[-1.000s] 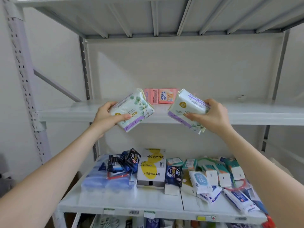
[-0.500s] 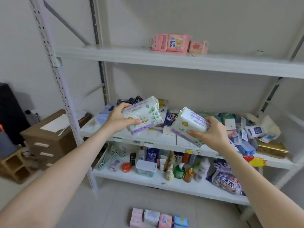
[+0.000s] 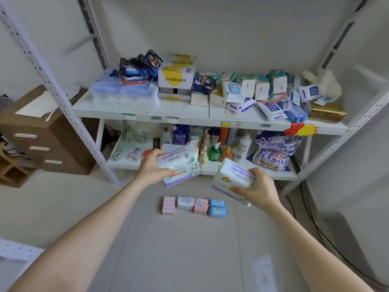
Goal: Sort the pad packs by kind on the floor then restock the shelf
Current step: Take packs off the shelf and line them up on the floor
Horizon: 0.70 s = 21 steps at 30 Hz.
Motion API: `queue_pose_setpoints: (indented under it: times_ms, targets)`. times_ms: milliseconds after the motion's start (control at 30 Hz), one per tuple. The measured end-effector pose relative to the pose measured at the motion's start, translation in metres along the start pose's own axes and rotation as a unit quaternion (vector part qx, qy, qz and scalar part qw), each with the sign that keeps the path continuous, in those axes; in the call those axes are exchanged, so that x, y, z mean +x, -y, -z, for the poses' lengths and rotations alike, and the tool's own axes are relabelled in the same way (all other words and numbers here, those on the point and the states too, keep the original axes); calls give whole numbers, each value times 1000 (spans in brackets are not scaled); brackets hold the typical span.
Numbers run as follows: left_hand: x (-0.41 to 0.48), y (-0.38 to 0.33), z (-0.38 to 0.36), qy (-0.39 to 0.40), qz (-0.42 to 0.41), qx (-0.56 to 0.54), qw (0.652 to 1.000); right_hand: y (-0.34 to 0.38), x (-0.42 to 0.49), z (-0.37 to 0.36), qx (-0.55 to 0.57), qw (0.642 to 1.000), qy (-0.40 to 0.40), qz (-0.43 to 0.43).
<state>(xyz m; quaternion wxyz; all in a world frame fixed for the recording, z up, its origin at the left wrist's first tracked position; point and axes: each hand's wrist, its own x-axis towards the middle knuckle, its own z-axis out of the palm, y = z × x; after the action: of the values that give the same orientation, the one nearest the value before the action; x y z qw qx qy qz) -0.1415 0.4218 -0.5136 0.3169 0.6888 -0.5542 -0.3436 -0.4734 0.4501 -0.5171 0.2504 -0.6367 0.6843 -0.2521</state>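
My left hand [image 3: 152,167] grips a white pad pack with green leaves and a purple edge [image 3: 181,164]. A second pack of the same kind [image 3: 232,177] is held in my right hand [image 3: 260,187]. Both packs hang in the air in front of the low shelf, above the floor. Below them on the floor lies a short row of small packs: pink ones [image 3: 168,205] at the left, a white one [image 3: 185,203], a pink printed one [image 3: 201,205] and blue ones [image 3: 217,208] at the right.
A white metal shelf unit [image 3: 183,118] stands ahead, its middle board crowded with boxes and wipe packs, its bottom board [image 3: 277,174] with bottles and a detergent bag [image 3: 273,153]. A brown drawer cabinet [image 3: 46,142] stands at the left. Cables [image 3: 311,220] run along the floor at the right.
The view has tilted down from the upper shelf to the floor. Both hands have come down with their packs, from shelf height to just above the row on the floor.
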Motion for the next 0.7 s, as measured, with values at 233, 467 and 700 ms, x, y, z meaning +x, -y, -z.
queue_pose_setpoints:
  times_ms: [233,467,700]
  targets:
    - [-19,57,-62,47,43,50,997,-70,-43,-45,-9,997,36,-67]
    - [-8,116,-110,83,64,68,992,-120,-54,-102,-24,991,85,-98]
    - [59,195,-151,133,38,80,987,-161,-27,-196,-33,988,108,-105]
